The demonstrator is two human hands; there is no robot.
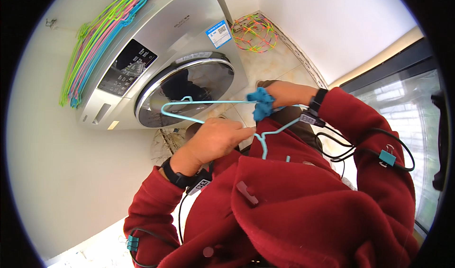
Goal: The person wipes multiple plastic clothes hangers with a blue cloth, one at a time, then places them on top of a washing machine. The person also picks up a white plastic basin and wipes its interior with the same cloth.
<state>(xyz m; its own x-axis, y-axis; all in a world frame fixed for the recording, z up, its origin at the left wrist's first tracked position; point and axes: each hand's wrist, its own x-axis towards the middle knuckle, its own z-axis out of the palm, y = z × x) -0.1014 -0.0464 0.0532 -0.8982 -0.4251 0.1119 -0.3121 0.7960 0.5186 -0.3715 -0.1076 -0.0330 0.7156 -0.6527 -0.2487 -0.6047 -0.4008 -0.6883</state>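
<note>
A light blue clothes hanger [220,101] lies across the space before my chest, its hook pointing toward my red jacket. My left hand [219,137] grips one sloping arm of it, close to the hook's neck. In my right hand [288,94] is a crumpled blue cloth [262,104], wrapped around the hanger's long straight bar. The fingertips of that hand are partly hidden by the cloth.
A silver front-loading washing machine [199,26] stands ahead on the left, its round door [185,90] closed. Several green, pink and blue hangers [106,48] lie on its top. A colourful wire ball [254,33] sits on the tiled floor by the wall. A window [401,97] is at right.
</note>
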